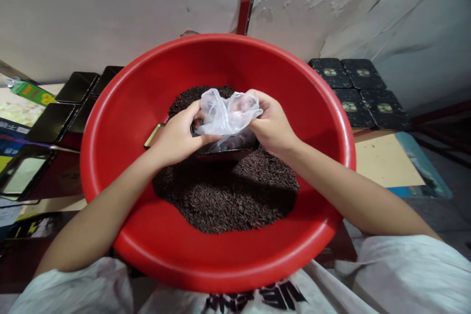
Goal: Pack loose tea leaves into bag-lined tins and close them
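Below left hand [180, 132] and right hand [274, 125], white shirt [405, 260], black lettering [285, 295] partly hidden. Under hands, red basin [217, 274] holding dark loose flakes [228, 201]. Left hand grasping clear bag [224, 117] at edge of dark tin [224, 155]; right hand pinching bag's mouth. Beyond right hand, black tins [364, 80], labels [363, 72] too small to read.
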`<control>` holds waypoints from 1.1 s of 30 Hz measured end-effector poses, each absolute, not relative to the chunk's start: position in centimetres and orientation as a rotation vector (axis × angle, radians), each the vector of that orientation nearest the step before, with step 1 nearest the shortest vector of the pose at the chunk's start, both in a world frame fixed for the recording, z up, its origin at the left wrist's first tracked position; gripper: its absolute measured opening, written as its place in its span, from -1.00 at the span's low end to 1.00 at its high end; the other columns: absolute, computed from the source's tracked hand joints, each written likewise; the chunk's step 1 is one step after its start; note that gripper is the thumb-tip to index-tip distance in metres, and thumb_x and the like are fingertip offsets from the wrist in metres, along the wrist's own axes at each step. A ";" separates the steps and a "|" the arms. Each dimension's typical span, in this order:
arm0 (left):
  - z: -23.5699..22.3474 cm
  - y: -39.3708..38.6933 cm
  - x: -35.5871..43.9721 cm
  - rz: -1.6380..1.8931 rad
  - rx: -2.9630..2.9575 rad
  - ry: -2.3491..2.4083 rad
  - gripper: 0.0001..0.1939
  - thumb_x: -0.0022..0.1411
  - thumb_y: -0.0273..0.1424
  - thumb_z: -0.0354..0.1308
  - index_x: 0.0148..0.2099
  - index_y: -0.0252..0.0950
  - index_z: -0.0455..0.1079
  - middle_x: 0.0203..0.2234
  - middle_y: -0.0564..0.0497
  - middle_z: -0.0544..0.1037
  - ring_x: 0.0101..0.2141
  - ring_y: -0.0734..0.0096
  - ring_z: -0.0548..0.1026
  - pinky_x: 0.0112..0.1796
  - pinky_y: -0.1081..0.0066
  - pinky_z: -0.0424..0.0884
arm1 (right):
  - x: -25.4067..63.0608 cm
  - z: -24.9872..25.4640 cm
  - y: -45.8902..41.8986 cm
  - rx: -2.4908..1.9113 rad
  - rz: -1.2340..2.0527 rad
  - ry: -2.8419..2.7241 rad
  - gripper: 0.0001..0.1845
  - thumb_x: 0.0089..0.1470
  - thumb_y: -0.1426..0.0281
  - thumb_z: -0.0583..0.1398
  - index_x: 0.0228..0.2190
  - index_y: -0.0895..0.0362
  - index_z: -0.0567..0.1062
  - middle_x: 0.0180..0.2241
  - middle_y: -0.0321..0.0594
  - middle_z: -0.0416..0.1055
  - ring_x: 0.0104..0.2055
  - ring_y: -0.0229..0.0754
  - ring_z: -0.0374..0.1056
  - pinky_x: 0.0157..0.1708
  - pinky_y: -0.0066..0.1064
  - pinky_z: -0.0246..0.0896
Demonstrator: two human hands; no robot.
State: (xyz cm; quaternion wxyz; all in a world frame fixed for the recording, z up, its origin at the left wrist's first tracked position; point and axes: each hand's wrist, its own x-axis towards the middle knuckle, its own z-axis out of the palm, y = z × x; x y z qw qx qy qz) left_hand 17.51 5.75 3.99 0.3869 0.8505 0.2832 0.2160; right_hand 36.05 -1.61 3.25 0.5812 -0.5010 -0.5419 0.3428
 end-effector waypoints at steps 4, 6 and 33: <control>4.4 5.7 17.5 0.473 2.113 0.651 -0.45 0.08 -0.01 0.21 -0.06 -0.35 0.41 -0.18 -0.12 0.53 -0.16 0.16 0.46 -0.13 0.23 0.40 | 35.7 3.8 -1.9 -1.233 0.859 -1.166 -0.43 -0.18 -0.14 0.24 -0.42 0.07 0.27 -0.38 -0.28 0.37 -0.31 -0.24 0.32 -0.33 -0.38 0.26; 4.2 5.7 17.5 0.519 2.096 0.649 -0.46 0.05 -0.07 0.25 -0.04 -0.37 0.38 -0.13 -0.15 0.51 -0.13 0.15 0.46 -0.08 0.20 0.38 | 35.8 4.1 -2.2 -1.242 0.868 -1.163 -0.44 -0.16 -0.15 0.22 -0.40 0.06 0.27 -0.34 -0.24 0.40 -0.26 -0.19 0.35 -0.31 -0.35 0.28; 3.9 3.5 19.4 0.651 2.479 0.703 -0.79 0.20 -0.29 0.03 -0.27 -0.31 0.39 -0.32 -0.08 0.57 -0.24 0.20 0.51 -0.13 0.21 0.40 | 36.7 5.7 -3.6 -1.136 0.858 -1.678 -0.24 -0.07 -0.15 0.16 0.03 0.08 0.29 0.13 -0.07 0.18 0.18 -0.05 0.17 0.14 -0.17 0.15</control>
